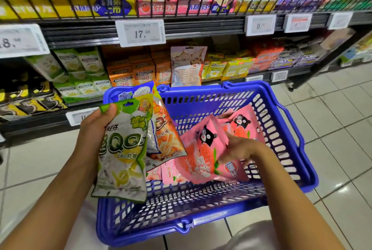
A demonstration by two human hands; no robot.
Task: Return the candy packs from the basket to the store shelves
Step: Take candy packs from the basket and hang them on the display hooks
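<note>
Perforated blue plastic basket (201,205); left hand (94,127) gripping glossy pouches (124,149), right hand (241,147) seemingly pinching pink pack (203,149).

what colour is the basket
Blue, a slotted plastic basket, seen in the head view.

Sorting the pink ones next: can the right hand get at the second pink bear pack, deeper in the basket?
Probably yes. The right hand is already inside the basket, holding the nearer pink pack. The second bear pack lies just beyond it, uncovered on top, though that hand is occupied.
</note>
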